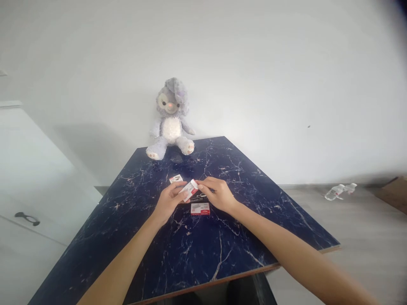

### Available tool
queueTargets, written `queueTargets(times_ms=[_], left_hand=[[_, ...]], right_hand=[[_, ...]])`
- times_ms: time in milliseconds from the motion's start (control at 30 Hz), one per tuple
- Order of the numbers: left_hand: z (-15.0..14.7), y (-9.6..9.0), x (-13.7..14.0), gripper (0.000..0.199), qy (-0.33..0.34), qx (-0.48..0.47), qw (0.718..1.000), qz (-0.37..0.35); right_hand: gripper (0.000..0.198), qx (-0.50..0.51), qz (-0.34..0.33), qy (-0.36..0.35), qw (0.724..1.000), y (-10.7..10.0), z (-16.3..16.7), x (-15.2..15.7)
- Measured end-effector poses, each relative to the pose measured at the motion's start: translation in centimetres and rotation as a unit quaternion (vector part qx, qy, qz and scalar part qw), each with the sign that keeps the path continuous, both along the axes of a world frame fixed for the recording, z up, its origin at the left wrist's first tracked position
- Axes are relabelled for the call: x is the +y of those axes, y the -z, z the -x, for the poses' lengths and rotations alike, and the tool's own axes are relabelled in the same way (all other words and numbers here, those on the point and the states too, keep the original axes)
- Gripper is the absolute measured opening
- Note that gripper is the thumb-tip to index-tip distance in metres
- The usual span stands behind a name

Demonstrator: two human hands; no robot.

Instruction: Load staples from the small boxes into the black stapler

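Observation:
A small red and white box point(190, 190) is tilted up above the table, with my left hand point(169, 200) closed around its lower left side. At the box's upper right end, the fingers of my right hand point(219, 192) are pinched together; whether they grip the end flap is too small to tell. Just below lies a second red and white box point(200, 209), flat on the table. Behind the held box sits another small white and red box point(176, 178). A black object point(199, 197), partly hidden by my hands, rests between them; its kind is unclear.
The dark blue marble-patterned table point(197, 254) stands against a white wall. A grey plush rabbit point(171, 123) sits at its far edge. Clear plastic bottles point(335, 192) lie on the floor at right, near a brown cardboard box point(394, 195). A white cabinet point(28, 178) stands left.

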State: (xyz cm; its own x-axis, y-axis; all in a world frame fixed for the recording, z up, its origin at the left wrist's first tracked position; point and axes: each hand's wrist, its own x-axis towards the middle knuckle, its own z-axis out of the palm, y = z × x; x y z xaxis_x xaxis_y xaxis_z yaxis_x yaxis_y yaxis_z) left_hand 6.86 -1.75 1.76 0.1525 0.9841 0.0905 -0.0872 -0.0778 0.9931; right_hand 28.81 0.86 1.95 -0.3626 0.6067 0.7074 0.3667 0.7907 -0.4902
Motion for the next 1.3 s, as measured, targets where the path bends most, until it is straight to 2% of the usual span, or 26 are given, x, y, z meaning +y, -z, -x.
queueTargets(times_ms=[100, 267, 500, 567, 733, 867, 1100, 1200, 1300], left_hand=[[0.1, 0.0, 0.0, 0.043, 0.001, 0.014, 1.000, -0.018], [0.3, -0.3, 0.0, 0.037, 0.009, 0.074, 0.995, -0.066], [0.4, -0.4, -0.1, 0.036, 0.024, 0.046, 0.998, -0.035], [0.2, -0.4, -0.2, 0.037, 0.024, 0.051, 0.997, -0.043], [-0.1, -0.3, -0.3, 0.043, 0.009, 0.081, 0.994, -0.072], [-0.3, -0.2, -0.5, 0.044, 0.002, 0.096, 0.991, -0.093], [-0.7, 0.1, -1.0, 0.055, 0.037, 0.138, 0.986, -0.091], [-0.1, -0.5, -1.1, 0.042, 0.045, 0.182, 0.976, -0.111], [0.8, -1.2, -1.0, 0.027, 0.057, 0.226, 0.961, -0.150]], right_hand=[[0.033, -0.010, -0.006, 0.002, 1.000, -0.1, 0.1, -0.2], [0.032, -0.001, 0.035, 0.016, 0.999, -0.5, 0.0, -0.5], [0.033, 0.019, 0.093, -0.010, 0.995, -0.7, 0.0, -0.6], [0.034, 0.002, 0.073, -0.002, 0.997, -0.6, -0.1, -0.6], [0.034, -0.072, -0.022, 0.036, 0.997, -0.5, -0.2, -0.9], [0.033, -0.119, -0.049, 0.061, 0.990, -0.6, 0.0, -1.2], [0.037, -0.190, -0.080, -0.016, 0.978, -0.8, -0.1, -1.3], [0.034, -0.153, -0.080, -0.051, 0.984, -0.9, -0.6, -0.9], [0.028, -0.055, -0.047, 0.004, 0.997, -0.9, -1.3, -0.1]])
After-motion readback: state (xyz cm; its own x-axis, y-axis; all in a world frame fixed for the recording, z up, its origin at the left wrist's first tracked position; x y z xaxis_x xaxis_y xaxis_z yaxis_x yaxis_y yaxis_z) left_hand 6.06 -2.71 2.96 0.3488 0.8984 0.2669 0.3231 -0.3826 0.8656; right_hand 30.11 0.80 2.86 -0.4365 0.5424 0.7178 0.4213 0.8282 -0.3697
